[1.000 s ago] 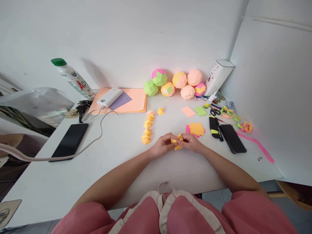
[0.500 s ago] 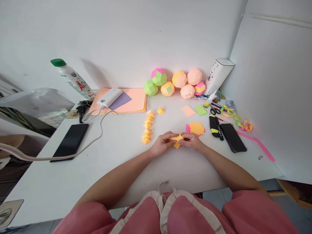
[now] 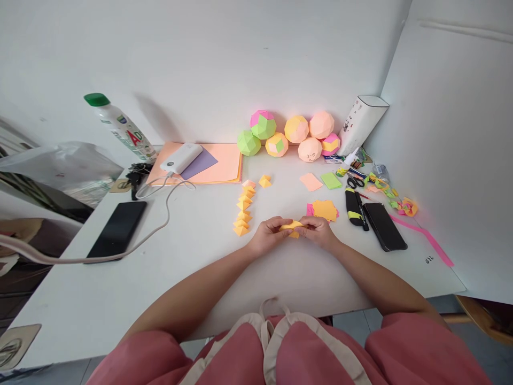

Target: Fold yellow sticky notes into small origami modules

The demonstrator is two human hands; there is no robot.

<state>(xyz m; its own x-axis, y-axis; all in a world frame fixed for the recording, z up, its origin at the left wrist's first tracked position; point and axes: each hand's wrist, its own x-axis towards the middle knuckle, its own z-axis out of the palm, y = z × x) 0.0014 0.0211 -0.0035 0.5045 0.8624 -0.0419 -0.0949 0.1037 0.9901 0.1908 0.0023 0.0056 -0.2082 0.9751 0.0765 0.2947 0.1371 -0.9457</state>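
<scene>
Between my two hands is a small piece of folded orange paper (image 3: 292, 226). My left hand (image 3: 269, 235) pinches its left end, and my right hand (image 3: 318, 232) pinches its right end. Part of the paper is hidden by my fingers. Left of my hands runs a column of folded orange paper units (image 3: 243, 209), with one more orange unit (image 3: 265, 181) apart from it. Beyond my right hand lie a stack of orange sheets (image 3: 325, 210) over pink ones, a peach sheet (image 3: 311, 182) and some green sheets (image 3: 331, 181).
Several faceted paper balls (image 3: 296, 130) rest along the wall. At right are scissors (image 3: 355, 182), a black-and-yellow cutter (image 3: 353, 207), a black phone (image 3: 385, 226) and a glue bottle (image 3: 351, 158). At left are a second phone (image 3: 117, 231), a white power bank (image 3: 182, 159) with its cable, and a bottle (image 3: 124, 131).
The orange paper has gone from a flatter, spread shape to a narrower, folded one between my fingers. My hands stay in nearly the same place. The view has shifted slightly.
</scene>
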